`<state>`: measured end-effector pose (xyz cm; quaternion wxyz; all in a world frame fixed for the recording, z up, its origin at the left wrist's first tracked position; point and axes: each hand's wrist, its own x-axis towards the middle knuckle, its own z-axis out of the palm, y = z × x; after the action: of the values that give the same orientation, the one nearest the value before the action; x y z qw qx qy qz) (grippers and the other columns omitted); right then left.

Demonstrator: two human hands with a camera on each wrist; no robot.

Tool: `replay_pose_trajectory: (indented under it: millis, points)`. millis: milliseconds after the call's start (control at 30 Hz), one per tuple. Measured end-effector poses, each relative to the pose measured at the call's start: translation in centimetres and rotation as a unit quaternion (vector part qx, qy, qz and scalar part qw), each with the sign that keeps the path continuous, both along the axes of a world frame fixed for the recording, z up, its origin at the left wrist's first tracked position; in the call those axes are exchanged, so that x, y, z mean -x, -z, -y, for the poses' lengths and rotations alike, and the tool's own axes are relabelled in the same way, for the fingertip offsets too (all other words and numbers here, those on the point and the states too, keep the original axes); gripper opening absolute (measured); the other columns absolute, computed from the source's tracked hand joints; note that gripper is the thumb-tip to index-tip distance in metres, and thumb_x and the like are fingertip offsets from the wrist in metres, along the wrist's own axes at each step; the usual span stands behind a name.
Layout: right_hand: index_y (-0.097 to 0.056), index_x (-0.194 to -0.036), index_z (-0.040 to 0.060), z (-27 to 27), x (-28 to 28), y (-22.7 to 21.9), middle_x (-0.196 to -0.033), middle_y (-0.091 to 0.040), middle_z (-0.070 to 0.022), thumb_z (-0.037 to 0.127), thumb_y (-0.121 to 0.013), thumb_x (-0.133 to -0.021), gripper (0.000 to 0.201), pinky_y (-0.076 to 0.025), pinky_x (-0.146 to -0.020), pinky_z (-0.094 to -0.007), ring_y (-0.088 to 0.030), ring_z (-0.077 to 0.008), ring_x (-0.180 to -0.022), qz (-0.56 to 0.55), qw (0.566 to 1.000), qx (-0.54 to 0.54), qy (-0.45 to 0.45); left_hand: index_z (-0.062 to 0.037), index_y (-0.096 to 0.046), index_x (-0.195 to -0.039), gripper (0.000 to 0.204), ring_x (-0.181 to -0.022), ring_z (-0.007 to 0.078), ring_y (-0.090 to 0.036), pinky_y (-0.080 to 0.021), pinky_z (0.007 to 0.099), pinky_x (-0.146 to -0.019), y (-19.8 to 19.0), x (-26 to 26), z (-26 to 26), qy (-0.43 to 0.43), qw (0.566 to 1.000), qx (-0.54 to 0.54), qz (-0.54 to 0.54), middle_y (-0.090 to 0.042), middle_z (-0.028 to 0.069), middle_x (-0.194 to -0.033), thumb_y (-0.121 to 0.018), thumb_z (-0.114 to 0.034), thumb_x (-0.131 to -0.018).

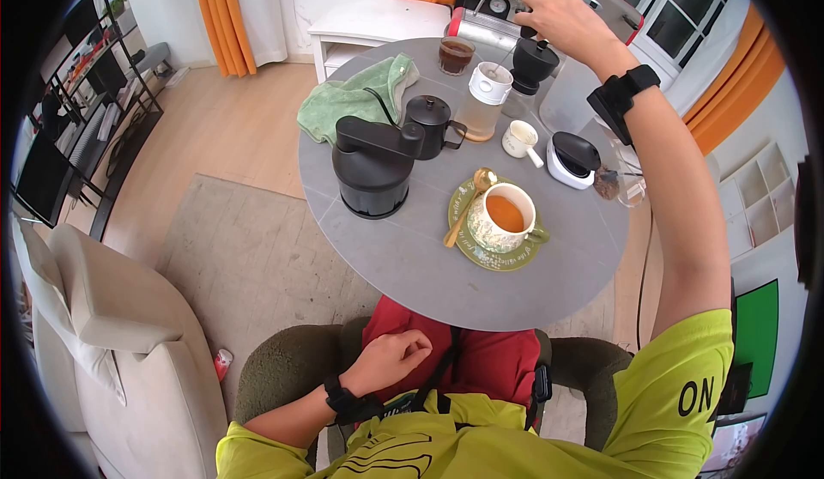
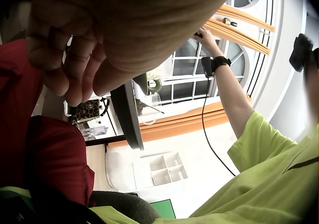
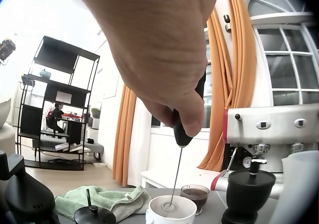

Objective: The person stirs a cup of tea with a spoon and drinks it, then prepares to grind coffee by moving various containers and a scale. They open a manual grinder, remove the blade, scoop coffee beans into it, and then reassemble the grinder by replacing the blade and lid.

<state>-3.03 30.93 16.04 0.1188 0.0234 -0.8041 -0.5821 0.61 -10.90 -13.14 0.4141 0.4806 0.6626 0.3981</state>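
My right hand (image 1: 571, 28) grips the black handle of a milk frother (image 3: 182, 134) high over the far side of the table. Its thin wire runs down to a coiled whisk head (image 3: 169, 207) inside a white-topped container (image 1: 491, 82), which has a clear lower part with pale brown contents. Beside that container stand a black hand grinder (image 1: 534, 63) and a glass of dark drink (image 1: 456, 55). My left hand (image 1: 395, 360) lies over my lap on the red trousers, fingers loosely curled and holding nothing.
On the round grey table (image 1: 386, 273) a patterned cup (image 1: 493, 234) of orange-brown drink sits on a green saucer with a gold spoon. Around it are a black gooseneck kettle (image 1: 371, 174), black press pot (image 1: 427, 123), green towel (image 1: 356, 97), small white cup (image 1: 520, 138) and espresso machine (image 3: 271, 127).
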Motion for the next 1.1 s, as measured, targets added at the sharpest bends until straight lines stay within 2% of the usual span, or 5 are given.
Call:
replay_pose_trajectory:
  millis: [167,367,567,733,1100]
  points:
    - [-0.063,-0.112,0.0222,0.8,-0.1,-0.2,-0.108,-0.059,0.0029,0.022,-0.072,-0.078,0.036,-0.043,-0.087,-0.0320,-0.052,-0.0152,-0.110,0.011,0.998,0.002,0.064,-0.0053,-0.062,-0.098,0.015,-0.074,0.0280,-0.067,-0.052,0.0360,-0.067,-0.2,0.0,0.0,-0.004,1.000,0.000,0.009,-0.068,0.0116,-0.078,-0.061,-0.018,-0.090]
    - [-0.061,-0.113,0.0203,-0.2,-3.2,-1.0,-0.106,-0.060,-0.0001,0.028,-0.070,-0.081,0.034,-0.046,-0.082,-0.0347,-0.054,-0.0185,-0.108,-0.035,0.991,0.071,0.104,-0.0036,-0.062,-0.101,0.014,-0.068,0.0181,-0.066,-0.051,0.0291,-0.064,-0.3,0.1,0.0,0.003,1.000,-0.008,-0.007,-0.067,0.0091,-0.077,-0.063,-0.011,-0.089]
    - [-0.055,-0.117,0.0139,-0.4,-11.4,4.0,-0.100,-0.060,-0.0100,0.033,-0.057,-0.093,0.031,-0.049,-0.074,-0.0434,-0.060,-0.0323,-0.094,-0.215,0.880,0.419,0.062,-0.0050,-0.062,-0.097,0.015,-0.070,0.0279,-0.066,-0.051,0.0355,-0.064,-0.1,0.0,-0.1,-0.002,1.000,-0.003,0.015,-0.067,0.0127,-0.077,-0.062,-0.018,-0.090]
    - [-0.052,-0.115,0.0102,3.0,-17.7,11.7,-0.105,-0.060,-0.0162,0.037,-0.055,-0.095,0.033,-0.049,-0.077,-0.0434,-0.061,-0.0367,-0.094,-0.222,0.786,0.562,0.132,-0.0032,-0.062,-0.101,0.012,-0.067,0.0148,-0.066,-0.050,0.0279,-0.062,-0.2,0.0,-0.2,0.009,1.000,0.020,-0.007,-0.066,0.0077,-0.076,-0.060,-0.010,-0.091]
    - [-0.059,-0.112,0.0100,6.7,-22.4,19.2,-0.095,-0.063,-0.0150,0.036,-0.062,-0.090,0.034,-0.049,-0.074,-0.0441,-0.062,-0.0354,-0.090,-0.225,0.712,0.623,0.233,-0.0064,-0.062,-0.098,0.013,-0.060,0.0209,-0.060,-0.047,0.0328,-0.058,0.1,-0.1,-0.3,-0.014,1.000,0.020,0.018,-0.062,0.0098,-0.072,-0.062,-0.017,-0.090]
